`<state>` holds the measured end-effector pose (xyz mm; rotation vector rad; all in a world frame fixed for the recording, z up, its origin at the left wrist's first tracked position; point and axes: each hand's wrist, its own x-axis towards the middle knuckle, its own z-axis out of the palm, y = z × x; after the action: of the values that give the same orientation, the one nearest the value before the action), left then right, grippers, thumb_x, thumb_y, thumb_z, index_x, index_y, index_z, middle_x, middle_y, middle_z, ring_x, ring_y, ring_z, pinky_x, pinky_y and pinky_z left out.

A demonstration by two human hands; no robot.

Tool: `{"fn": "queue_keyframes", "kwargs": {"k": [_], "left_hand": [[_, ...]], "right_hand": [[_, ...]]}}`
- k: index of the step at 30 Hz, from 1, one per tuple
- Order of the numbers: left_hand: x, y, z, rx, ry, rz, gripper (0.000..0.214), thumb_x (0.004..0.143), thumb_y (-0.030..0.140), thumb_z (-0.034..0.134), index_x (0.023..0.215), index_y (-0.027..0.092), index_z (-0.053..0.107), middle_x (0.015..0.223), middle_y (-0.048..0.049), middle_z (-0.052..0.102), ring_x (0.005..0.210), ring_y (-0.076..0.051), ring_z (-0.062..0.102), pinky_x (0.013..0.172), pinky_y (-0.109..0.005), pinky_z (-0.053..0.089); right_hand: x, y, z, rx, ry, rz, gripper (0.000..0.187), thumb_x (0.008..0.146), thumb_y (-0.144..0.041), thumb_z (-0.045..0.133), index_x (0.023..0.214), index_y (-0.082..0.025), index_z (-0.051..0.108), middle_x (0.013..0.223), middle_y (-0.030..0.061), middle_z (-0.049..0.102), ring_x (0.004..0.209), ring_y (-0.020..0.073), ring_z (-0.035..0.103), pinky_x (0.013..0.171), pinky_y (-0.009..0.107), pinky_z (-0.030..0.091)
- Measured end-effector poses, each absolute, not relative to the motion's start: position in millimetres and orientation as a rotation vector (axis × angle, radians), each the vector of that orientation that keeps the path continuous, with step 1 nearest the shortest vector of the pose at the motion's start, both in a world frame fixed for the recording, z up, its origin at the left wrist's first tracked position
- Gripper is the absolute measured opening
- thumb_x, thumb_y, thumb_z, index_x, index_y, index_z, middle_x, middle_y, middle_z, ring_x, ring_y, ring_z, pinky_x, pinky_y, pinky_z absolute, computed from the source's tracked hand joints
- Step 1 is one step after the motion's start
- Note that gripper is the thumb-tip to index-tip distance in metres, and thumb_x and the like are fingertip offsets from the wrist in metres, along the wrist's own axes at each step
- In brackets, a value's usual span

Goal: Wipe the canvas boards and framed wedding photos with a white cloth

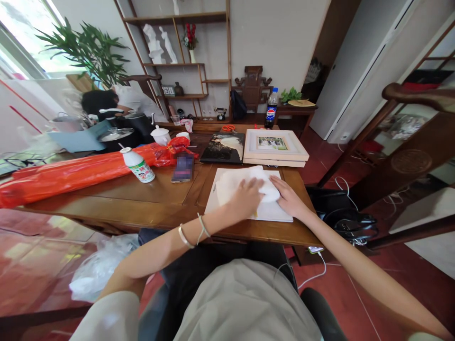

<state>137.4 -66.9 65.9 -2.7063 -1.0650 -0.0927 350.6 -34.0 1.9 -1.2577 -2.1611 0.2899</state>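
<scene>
A white cloth or paper towel (231,182) lies folded over a flat white sheet or board (275,213) near the front edge of the wooden table. My left hand (248,196) rests on top of the cloth, its fingers spread and a little blurred. On the right, my right hand (287,196) lies with outstretched fingers at the edge of the cloth and the white board. Neither hand is wrapped around anything. The board's middle is hidden beneath the cloth.
Behind the board are a dark picture panel (223,148) and a white picture frame (249,148). A phone (182,167), a white bottle (138,166) and a long red-wrapped bundle (81,170) lie or stand leftward. A cola bottle (271,111) stands at the back.
</scene>
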Motion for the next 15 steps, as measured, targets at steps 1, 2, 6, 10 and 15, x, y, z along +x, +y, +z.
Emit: {"fn": "queue_keyframes", "kwargs": {"k": [1,2,6,10,15], "left_hand": [[136.1,-52.1,65.5,-2.704,-1.095,-0.112,0.033,0.094,0.016,0.045,0.119,0.016,0.065,0.149,-0.0151,0.040,0.138,-0.032,0.036,0.108,-0.052,0.036],[135.2,-39.7,64.9,-2.708,-1.110,-0.131,0.032,0.094,0.018,0.045,0.120,0.015,0.064,0.149,-0.0157,0.039,0.139,-0.031,0.035,0.110,-0.051,0.034],[136.2,-24.7,61.7,-2.744,-1.078,-0.134,0.031,0.096,0.020,0.044,0.118,0.015,0.065,0.149,-0.0161,0.039,0.139,-0.031,0.034,0.111,-0.052,0.031],[138.2,-67.4,64.2,-2.742,-0.972,-0.088,0.030,0.093,0.014,0.044,0.110,0.014,0.068,0.146,-0.0187,0.041,0.138,-0.036,0.035,0.107,-0.057,0.033],[125.1,-129.8,81.6,-2.876,-0.751,-0.070,0.022,0.090,0.020,0.050,0.099,0.016,0.070,0.143,-0.0153,0.047,0.134,-0.032,0.042,0.105,-0.050,0.039]], "right_hand": [[349.5,-34.2,2.3,-1.266,-2.160,0.280,0.049,0.091,-0.028,0.040,0.138,-0.016,0.049,0.146,0.0135,0.046,0.140,0.0297,0.036,0.116,0.054,0.029],[348.5,-34.4,2.8,-1.274,-2.154,0.273,0.049,0.091,-0.027,0.039,0.138,-0.016,0.049,0.146,0.0133,0.046,0.139,0.0297,0.036,0.115,0.054,0.029],[347.8,-34.7,3.0,-1.279,-2.139,0.284,0.050,0.090,-0.023,0.039,0.139,-0.020,0.047,0.147,0.0104,0.046,0.139,0.0292,0.036,0.115,0.055,0.030],[350.7,-34.4,1.8,-1.246,-2.162,0.310,0.056,0.085,-0.018,0.043,0.140,-0.021,0.046,0.147,0.0090,0.046,0.140,0.0284,0.035,0.115,0.054,0.030],[352.2,-34.6,1.2,-1.270,-2.126,0.341,0.055,0.085,-0.015,0.040,0.139,-0.021,0.049,0.147,0.0080,0.046,0.140,0.0268,0.035,0.116,0.053,0.029]]}}
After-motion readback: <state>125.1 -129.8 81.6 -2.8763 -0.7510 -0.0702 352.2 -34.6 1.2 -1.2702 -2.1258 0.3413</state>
